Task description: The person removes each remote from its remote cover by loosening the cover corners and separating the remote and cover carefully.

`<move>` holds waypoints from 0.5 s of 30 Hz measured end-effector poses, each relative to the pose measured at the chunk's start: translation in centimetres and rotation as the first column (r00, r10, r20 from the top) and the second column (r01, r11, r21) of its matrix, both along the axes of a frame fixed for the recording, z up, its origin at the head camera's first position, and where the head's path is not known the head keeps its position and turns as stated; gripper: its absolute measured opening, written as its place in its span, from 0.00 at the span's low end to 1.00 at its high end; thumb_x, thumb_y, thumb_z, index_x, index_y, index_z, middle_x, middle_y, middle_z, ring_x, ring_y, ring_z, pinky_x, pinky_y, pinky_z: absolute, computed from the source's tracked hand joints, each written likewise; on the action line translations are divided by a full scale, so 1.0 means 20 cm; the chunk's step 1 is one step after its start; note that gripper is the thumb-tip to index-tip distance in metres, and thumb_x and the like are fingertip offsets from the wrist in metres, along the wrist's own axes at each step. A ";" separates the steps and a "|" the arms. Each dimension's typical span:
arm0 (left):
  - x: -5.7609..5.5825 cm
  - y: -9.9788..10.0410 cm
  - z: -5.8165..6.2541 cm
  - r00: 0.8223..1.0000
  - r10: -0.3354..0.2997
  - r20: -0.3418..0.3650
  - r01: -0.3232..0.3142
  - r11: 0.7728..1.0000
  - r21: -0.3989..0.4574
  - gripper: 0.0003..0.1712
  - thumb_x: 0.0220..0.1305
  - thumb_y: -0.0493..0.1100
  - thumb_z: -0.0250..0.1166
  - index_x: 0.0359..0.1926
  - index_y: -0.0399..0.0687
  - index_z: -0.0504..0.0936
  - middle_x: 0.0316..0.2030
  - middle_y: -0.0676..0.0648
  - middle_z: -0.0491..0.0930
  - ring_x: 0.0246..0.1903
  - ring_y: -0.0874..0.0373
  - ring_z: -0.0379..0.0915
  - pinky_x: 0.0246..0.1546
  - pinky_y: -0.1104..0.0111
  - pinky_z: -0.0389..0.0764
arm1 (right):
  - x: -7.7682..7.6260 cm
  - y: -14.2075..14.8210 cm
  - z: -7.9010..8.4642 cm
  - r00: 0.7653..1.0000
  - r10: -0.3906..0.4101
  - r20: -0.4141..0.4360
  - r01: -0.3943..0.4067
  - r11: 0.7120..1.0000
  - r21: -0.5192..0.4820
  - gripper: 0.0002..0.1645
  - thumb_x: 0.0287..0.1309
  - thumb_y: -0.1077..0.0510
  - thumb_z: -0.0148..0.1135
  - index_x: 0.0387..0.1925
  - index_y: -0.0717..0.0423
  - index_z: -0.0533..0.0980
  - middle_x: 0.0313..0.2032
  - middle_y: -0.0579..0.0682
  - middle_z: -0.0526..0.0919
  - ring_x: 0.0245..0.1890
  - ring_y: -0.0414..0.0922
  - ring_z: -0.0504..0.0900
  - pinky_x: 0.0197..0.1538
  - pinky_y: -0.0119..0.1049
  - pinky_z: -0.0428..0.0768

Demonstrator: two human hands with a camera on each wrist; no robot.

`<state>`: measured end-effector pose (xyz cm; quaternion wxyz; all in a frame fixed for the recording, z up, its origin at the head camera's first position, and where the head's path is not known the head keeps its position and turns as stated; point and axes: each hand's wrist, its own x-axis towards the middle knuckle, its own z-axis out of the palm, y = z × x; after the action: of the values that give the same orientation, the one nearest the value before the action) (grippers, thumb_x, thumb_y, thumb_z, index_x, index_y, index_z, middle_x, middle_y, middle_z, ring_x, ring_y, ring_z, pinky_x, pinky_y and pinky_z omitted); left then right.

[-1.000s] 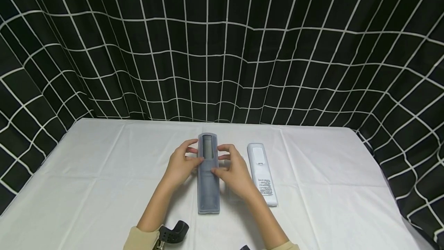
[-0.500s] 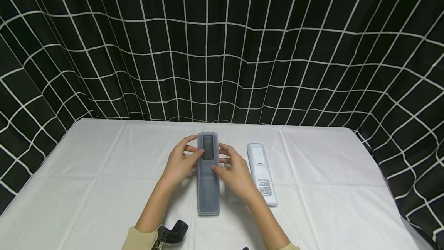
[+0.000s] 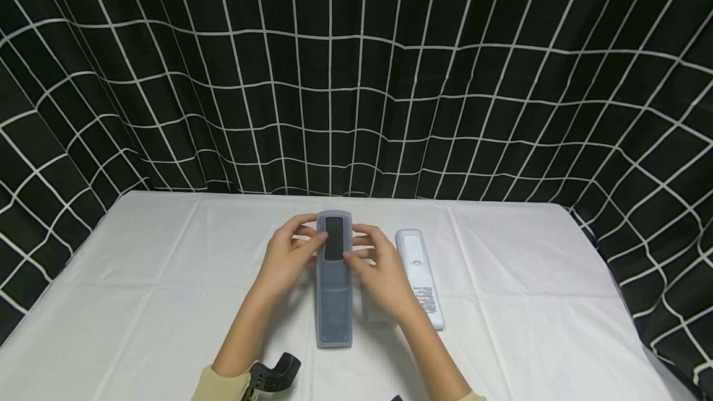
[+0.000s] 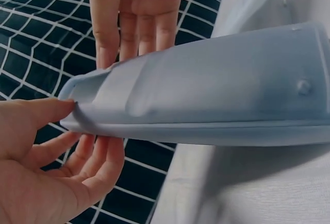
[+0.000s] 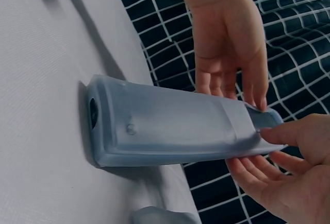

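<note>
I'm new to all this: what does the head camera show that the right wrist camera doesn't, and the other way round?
Only the head view shows the printed text on the white remote and the tan sleeves.

Only the right wrist view shows the dark opening in the near end of the grey-blue case.

Both show the left hand and right hand holding that case, plus the gridded cloth behind.

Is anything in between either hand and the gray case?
Nothing visible: the left hand and right hand both touch the case directly, holding its opposite sides. The white remote lies apart, to the right.
</note>
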<state>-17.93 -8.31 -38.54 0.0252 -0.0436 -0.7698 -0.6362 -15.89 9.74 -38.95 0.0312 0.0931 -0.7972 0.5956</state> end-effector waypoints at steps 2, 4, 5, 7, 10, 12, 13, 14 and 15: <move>0.00 0.00 0.01 1.000 0.004 -0.013 -0.004 1.000 0.001 0.23 0.72 0.35 0.67 0.65 0.35 0.78 0.45 0.37 0.81 0.39 0.54 0.85 0.43 0.57 0.91 | 0.00 0.00 0.01 1.000 0.000 0.004 0.000 1.000 -0.012 0.29 0.67 0.70 0.63 0.68 0.64 0.72 0.55 0.65 0.83 0.50 0.59 0.88 0.52 0.45 0.88; 0.00 0.00 0.02 1.000 0.007 -0.027 -0.007 1.000 -0.002 0.22 0.72 0.35 0.67 0.65 0.34 0.79 0.45 0.36 0.81 0.39 0.52 0.85 0.44 0.57 0.91 | 0.01 0.00 0.02 1.000 0.004 0.009 -0.004 1.000 -0.024 0.29 0.67 0.70 0.62 0.68 0.63 0.72 0.54 0.65 0.83 0.49 0.58 0.88 0.50 0.44 0.88; 0.00 0.00 0.02 0.999 0.006 -0.033 -0.006 1.000 0.001 0.22 0.72 0.35 0.67 0.64 0.34 0.79 0.45 0.36 0.81 0.40 0.52 0.85 0.44 0.57 0.91 | 0.01 0.00 0.02 1.000 0.005 0.011 -0.004 1.000 -0.029 0.29 0.67 0.70 0.62 0.69 0.63 0.72 0.54 0.65 0.83 0.49 0.58 0.88 0.50 0.43 0.88; 0.01 -0.01 0.03 0.999 0.004 -0.043 -0.004 1.000 0.005 0.22 0.72 0.35 0.67 0.64 0.33 0.79 0.46 0.36 0.81 0.40 0.52 0.85 0.45 0.56 0.90 | 0.01 0.00 0.03 1.000 0.006 0.014 -0.005 0.999 -0.035 0.30 0.67 0.70 0.62 0.69 0.62 0.71 0.54 0.65 0.83 0.49 0.57 0.88 0.49 0.43 0.88; 0.02 -0.01 0.05 0.999 -0.002 -0.054 0.004 1.000 0.023 0.21 0.72 0.34 0.67 0.64 0.33 0.80 0.46 0.36 0.80 0.40 0.53 0.85 0.46 0.56 0.90 | 0.01 0.00 0.04 1.000 0.007 0.019 -0.006 0.999 -0.047 0.31 0.67 0.70 0.61 0.71 0.60 0.71 0.55 0.65 0.83 0.49 0.56 0.88 0.50 0.44 0.89; 0.02 -0.02 0.06 0.998 -0.006 -0.063 0.008 0.999 0.035 0.21 0.72 0.34 0.66 0.63 0.33 0.80 0.46 0.36 0.80 0.40 0.53 0.84 0.46 0.56 0.90 | 0.01 0.00 0.05 1.000 0.008 0.017 -0.007 0.999 -0.053 0.32 0.68 0.70 0.61 0.71 0.59 0.71 0.56 0.64 0.83 0.49 0.56 0.88 0.50 0.46 0.89; 0.02 -0.02 0.06 0.998 -0.008 -0.067 0.010 0.999 0.041 0.20 0.72 0.34 0.66 0.63 0.33 0.80 0.46 0.36 0.80 0.40 0.54 0.84 0.46 0.56 0.90 | 0.01 0.00 0.05 1.000 0.008 0.015 -0.007 0.998 -0.059 0.32 0.67 0.70 0.61 0.72 0.59 0.71 0.55 0.64 0.83 0.49 0.56 0.88 0.50 0.47 0.89; 0.03 -0.02 0.07 0.997 -0.010 -0.072 0.013 0.999 0.043 0.20 0.72 0.34 0.66 0.63 0.33 0.80 0.46 0.36 0.80 0.40 0.54 0.84 0.46 0.57 0.90 | 0.01 0.01 0.06 1.000 0.009 0.009 -0.008 0.998 -0.065 0.32 0.68 0.70 0.62 0.72 0.59 0.71 0.55 0.65 0.83 0.49 0.57 0.88 0.51 0.48 0.89; 0.03 -0.02 0.08 0.997 -0.011 -0.076 0.015 0.999 0.044 0.20 0.72 0.33 0.66 0.63 0.33 0.80 0.46 0.36 0.80 0.40 0.54 0.84 0.46 0.57 0.90 | 0.01 0.01 0.06 1.000 0.007 0.004 -0.007 0.998 -0.064 0.32 0.68 0.70 0.62 0.72 0.59 0.71 0.55 0.64 0.83 0.49 0.57 0.88 0.50 0.48 0.89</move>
<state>-17.31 -8.77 -36.97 0.0513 -0.0722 -0.7538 -0.6512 -15.64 9.86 -37.75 0.0305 0.0938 -0.7776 0.6210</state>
